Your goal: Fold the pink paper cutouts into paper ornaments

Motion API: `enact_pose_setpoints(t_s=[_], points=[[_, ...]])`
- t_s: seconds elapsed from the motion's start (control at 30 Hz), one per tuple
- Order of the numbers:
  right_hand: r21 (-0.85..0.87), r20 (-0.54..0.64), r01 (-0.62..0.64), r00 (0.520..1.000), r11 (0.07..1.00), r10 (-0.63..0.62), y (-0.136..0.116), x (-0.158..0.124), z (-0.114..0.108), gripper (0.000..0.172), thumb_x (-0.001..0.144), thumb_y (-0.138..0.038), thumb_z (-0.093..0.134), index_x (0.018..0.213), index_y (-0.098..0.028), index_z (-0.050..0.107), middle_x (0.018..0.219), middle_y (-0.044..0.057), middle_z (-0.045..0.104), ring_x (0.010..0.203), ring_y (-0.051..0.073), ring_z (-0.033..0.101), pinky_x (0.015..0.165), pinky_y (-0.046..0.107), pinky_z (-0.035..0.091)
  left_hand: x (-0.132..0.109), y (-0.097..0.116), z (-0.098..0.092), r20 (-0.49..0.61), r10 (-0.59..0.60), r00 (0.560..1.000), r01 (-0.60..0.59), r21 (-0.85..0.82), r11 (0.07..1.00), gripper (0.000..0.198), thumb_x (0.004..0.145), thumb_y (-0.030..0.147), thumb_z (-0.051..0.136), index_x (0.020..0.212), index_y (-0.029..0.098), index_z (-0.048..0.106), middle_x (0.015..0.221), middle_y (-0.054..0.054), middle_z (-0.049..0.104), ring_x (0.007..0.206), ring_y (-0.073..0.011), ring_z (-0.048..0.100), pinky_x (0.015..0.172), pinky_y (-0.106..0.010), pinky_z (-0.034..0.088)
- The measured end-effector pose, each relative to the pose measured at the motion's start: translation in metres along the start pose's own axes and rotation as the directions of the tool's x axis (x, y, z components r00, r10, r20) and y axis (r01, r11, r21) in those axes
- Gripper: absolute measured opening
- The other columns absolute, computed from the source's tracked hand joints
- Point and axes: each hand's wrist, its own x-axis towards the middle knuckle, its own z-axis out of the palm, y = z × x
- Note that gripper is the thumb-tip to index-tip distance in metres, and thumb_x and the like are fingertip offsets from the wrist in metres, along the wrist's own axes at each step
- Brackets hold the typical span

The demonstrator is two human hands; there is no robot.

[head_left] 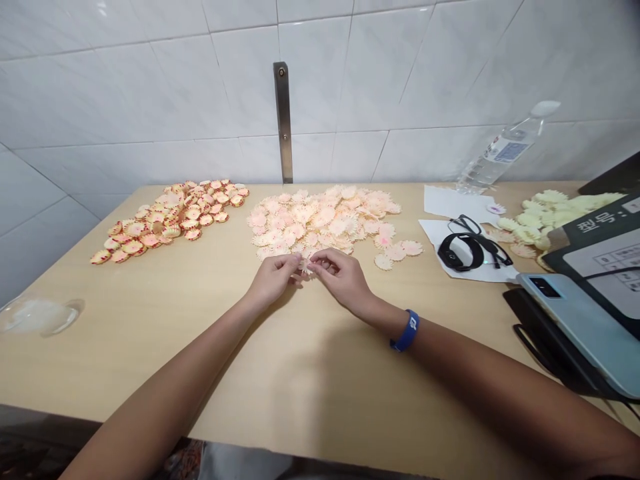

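Observation:
Both hands meet at the near edge of a pile of pale pink flower-shaped pieces (320,217) with jagged rims. Pinched between them is one pale flower piece (306,265), partly hidden by the fingers. My left hand (273,279) grips it from the left with thumb and fingertips. From the other side, my right hand (345,280) pinches its right edge; a blue wristband (406,331) circles that wrist. Farther left lies a heap of flower pieces with red-tinted rims (175,217).
At right are a tilted plastic bottle (505,147), white papers (457,200), a black smart band (460,252), glasses (493,247), yellowish flower pieces (537,217) and a light blue phone (575,327). A clear dish (43,315) stands at the left. A tiled wall (320,73) backs the table.

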Motion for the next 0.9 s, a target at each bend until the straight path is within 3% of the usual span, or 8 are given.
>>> enact_pose_setpoints(t_s=[0.23, 0.5, 0.7, 0.8, 0.9], points=[[-0.1, 0.006, 0.085, 0.996, 0.991, -0.085, 0.003, 0.001, -0.001, 0.014, 0.088, -0.027, 0.061, 0.078, -0.022, 0.07, 0.076, 0.004, 0.065, 0.069, 0.017, 0.057, 0.063, 0.029, 0.044, -0.004, 0.005, 0.003, -0.021, 0.022, 1.0, -0.018, 0.149, 0.989, 0.031, 0.071, 0.044, 0.073, 0.083, 0.015, 0.075, 0.078, -0.007, 0.069, 0.075, -0.0166, 0.06, 0.064, -0.026, 0.048], [-0.105, -0.019, 0.068, 0.997, 0.992, -0.07, 0.002, 0.0, -0.003, 0.017, 0.089, -0.029, 0.061, 0.075, -0.021, 0.066, 0.072, 0.003, 0.063, 0.066, 0.015, 0.055, 0.062, 0.028, 0.042, -0.001, 0.003, -0.003, 0.069, -0.024, 0.997, 0.027, -0.047, 0.999, 0.048, 0.073, 0.059, 0.066, 0.081, 0.012, 0.069, 0.079, -0.011, 0.067, 0.078, -0.0221, 0.064, 0.063, -0.034, 0.055], [-0.026, 0.012, -0.041, 0.999, 0.999, 0.042, 0.001, 0.0, -0.001, 0.016, 0.081, -0.032, 0.067, 0.085, -0.022, 0.056, 0.071, -0.002, 0.054, 0.061, 0.013, 0.049, 0.057, 0.026, 0.04, -0.003, 0.003, -0.003, 0.064, 0.083, 0.994, -0.095, 0.216, 0.972, 0.033, 0.076, 0.047, 0.07, 0.079, 0.014, 0.069, 0.071, -0.004, 0.064, 0.068, -0.0146, 0.058, 0.064, -0.026, 0.046], [0.024, 0.011, -0.071, 0.997, 0.997, 0.07, 0.001, 0.0, 0.0, 0.023, 0.08, -0.03, 0.068, 0.095, -0.023, 0.052, 0.072, -0.003, 0.052, 0.06, 0.012, 0.048, 0.056, 0.025, 0.039, 0.001, -0.001, -0.006, 0.034, 0.036, 0.999, -0.04, 0.123, 0.992, 0.033, 0.072, 0.046, 0.072, 0.073, 0.014, 0.067, 0.063, -0.002, 0.061, 0.061, -0.013, 0.055, 0.062, -0.027, 0.045], [0.004, 0.028, -0.031, 0.999, 1.0, 0.031, 0.001, -0.001, -0.001, 0.018, 0.082, -0.027, 0.064, 0.096, -0.023, 0.054, 0.075, -0.002, 0.055, 0.061, 0.012, 0.049, 0.058, 0.026, 0.041, 0.005, -0.004, -0.01, -0.021, -0.025, 0.999, 0.025, 0.006, 1.0, 0.034, 0.065, 0.046, 0.076, 0.071, 0.013, 0.069, 0.065, -0.003, 0.063, 0.06, -0.0122, 0.055, 0.065, -0.029, 0.047]])
